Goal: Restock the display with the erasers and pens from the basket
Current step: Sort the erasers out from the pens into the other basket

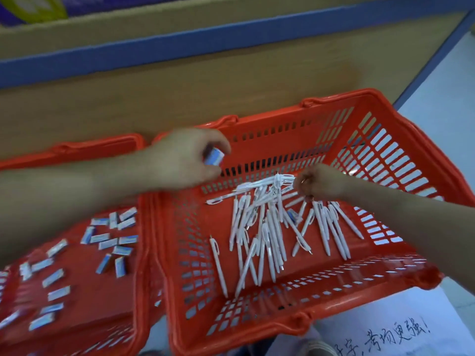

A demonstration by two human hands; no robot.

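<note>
Pale flooring carries a printed sheet (380, 335) at the near edge and two orange baskets. Nearest, in the left basket (140, 291), loose erasers (108, 242) lie scattered. The right basket (385, 299) holds white pens (267, 235) piled at its centre. The right hand (318, 182), over the far side of that basket, is closed on a gathered bundle of pens; the bundle fans out below the grip, so outer pens may slip free when lifted. The left hand (185, 158), at the far-left rim of the same basket, pinches one eraser (213, 156) between thumb and fingers; a light pinch may drop it among the pens. Beyond stands the wooden display shelf (180, 80).
</note>
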